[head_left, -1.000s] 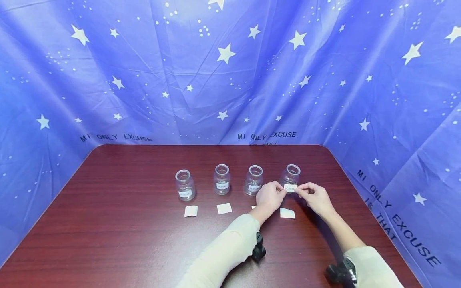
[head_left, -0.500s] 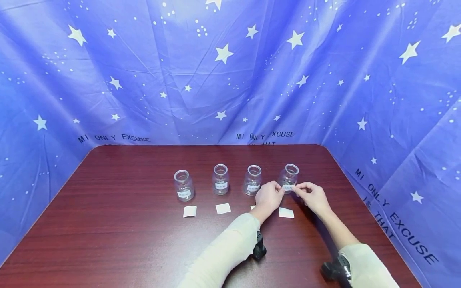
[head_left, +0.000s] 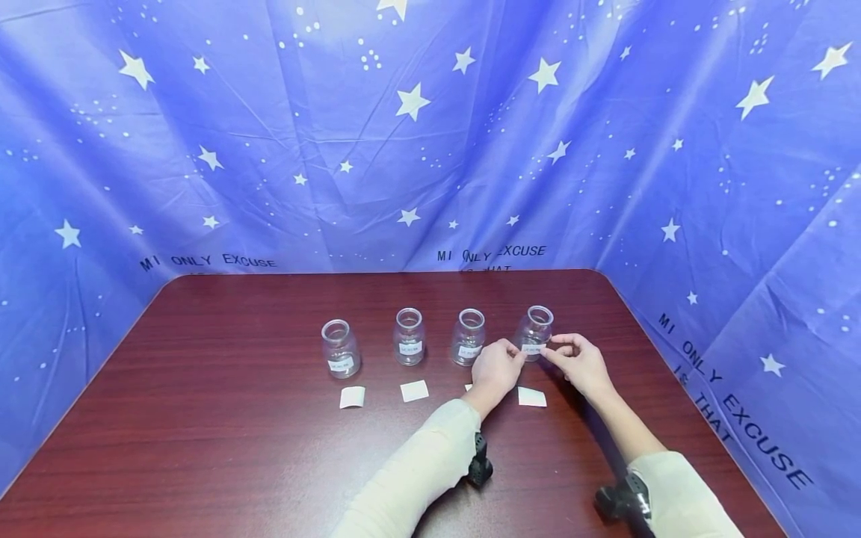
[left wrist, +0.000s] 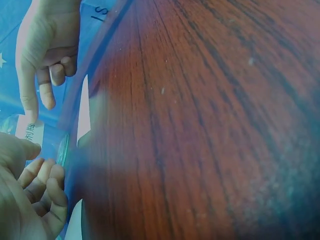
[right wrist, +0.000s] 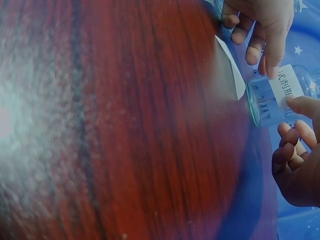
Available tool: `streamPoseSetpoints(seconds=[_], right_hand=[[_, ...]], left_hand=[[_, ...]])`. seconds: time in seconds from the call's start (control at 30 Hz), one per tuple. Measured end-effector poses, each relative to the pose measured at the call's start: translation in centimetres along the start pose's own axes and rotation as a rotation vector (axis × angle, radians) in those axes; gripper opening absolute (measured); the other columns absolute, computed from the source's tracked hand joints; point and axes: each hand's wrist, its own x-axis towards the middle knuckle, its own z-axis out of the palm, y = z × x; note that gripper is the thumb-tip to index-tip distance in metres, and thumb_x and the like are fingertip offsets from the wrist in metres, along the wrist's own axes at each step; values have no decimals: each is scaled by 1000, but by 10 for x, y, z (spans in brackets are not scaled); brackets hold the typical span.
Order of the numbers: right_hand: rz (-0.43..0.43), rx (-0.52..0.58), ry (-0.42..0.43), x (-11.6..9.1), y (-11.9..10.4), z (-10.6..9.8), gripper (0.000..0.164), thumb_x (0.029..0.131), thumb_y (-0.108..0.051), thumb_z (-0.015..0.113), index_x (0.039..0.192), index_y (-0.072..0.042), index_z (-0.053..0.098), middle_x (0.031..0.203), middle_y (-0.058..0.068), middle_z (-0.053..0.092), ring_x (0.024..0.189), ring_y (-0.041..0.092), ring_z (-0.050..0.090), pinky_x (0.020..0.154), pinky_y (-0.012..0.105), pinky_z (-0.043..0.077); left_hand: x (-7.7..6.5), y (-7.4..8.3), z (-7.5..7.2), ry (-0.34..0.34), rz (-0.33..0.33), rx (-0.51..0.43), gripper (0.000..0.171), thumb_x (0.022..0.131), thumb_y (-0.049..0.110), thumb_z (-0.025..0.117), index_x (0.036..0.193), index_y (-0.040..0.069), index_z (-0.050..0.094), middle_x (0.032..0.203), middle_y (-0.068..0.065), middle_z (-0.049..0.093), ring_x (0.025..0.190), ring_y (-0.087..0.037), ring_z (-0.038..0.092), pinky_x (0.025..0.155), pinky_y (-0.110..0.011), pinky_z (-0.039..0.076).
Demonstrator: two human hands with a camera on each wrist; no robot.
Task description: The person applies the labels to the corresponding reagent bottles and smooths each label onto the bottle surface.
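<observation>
The rightmost clear glass jar (head_left: 538, 323) stands upright with a white label (head_left: 533, 349) across its front; in the right wrist view, the label (right wrist: 285, 82) carries black printed characters. At the label's left end is my left hand (head_left: 496, 370), thumb tip on the paper. My right hand (head_left: 584, 366) has its thumb at the opposite end, and its index finger reaches the side of the jar. The other fingers of both hands are curled, as the left wrist view shows for the left hand (left wrist: 30, 185) and the right hand (left wrist: 47, 45).
Three more labelled jars stand in a row to the left: a far-left jar (head_left: 341, 347), a second jar (head_left: 409, 336) and a third jar (head_left: 468, 336). White paper pieces (head_left: 414, 391) lie before the jars on the wooden table (head_left: 235, 418). Blue star-patterned curtains (head_left: 377, 149) enclose it.
The label has gone from being held up in front of the jar to lying against its glass. My right index finger has lifted apart from the thumb; the left hand has barely moved.
</observation>
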Motion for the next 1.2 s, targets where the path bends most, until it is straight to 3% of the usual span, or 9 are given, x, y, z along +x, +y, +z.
streamPoseSetpoints(seconds=[0.1, 0.27, 0.37, 0.53, 0.67, 0.9, 1.2], right_hand=[[0, 20, -10, 1, 1, 1, 52, 81, -22, 72, 125, -4, 51, 73, -13, 57, 47, 3, 45, 46, 21, 42], [5, 24, -34, 5, 2, 5, 70, 79, -26, 75, 138, -9, 42, 106, 13, 61, 50, 6, 53, 46, 25, 45], [8, 13, -45, 5, 3, 6, 70, 80, -28, 74, 138, -9, 41, 118, 21, 58, 51, 7, 55, 45, 26, 45], [7, 21, -47, 5, 5, 9, 62, 82, -28, 72, 134, -8, 45, 119, 22, 59, 50, 8, 56, 44, 25, 45], [2, 25, -53, 6, 6, 9, 62, 82, -29, 71, 135, -8, 45, 119, 22, 58, 50, 8, 56, 44, 24, 44], [-18, 1, -77, 4, 5, 6, 68, 84, -33, 69, 138, -4, 42, 120, 23, 59, 50, 10, 55, 44, 25, 45], [-40, 31, -124, 2, 5, 1, 58, 91, -27, 60, 140, -3, 40, 118, 26, 57, 48, 6, 52, 41, 24, 41]], left_hand=[[-1, -1, 0, 9, 24, -31, 17, 85, 36, 65, 84, 19, 66, 78, 7, 68, 71, -9, 63, 62, -23, 47], [-3, 1, 0, 12, 49, -79, 21, 86, 31, 64, 94, 12, 64, 83, 2, 64, 74, -11, 61, 65, -23, 47], [-4, 3, 0, 25, 59, -63, 31, 87, 32, 63, 105, 7, 63, 88, -3, 67, 79, -14, 64, 69, -25, 50], [-4, 6, -1, 19, 66, -19, 44, 88, 33, 61, 122, 4, 58, 105, -11, 70, 96, -20, 67, 80, -30, 53], [-2, 6, -1, 2, 75, -31, 44, 90, 30, 60, 128, 8, 55, 113, -9, 68, 102, -20, 66, 84, -30, 52], [1, 5, -2, 39, 89, -55, 35, 89, 29, 61, 120, 13, 61, 108, -3, 71, 95, -17, 67, 78, -29, 53], [0, 7, -4, 57, 78, -55, 32, 89, 31, 62, 116, 16, 64, 104, -1, 72, 95, -17, 68, 79, -31, 53]])
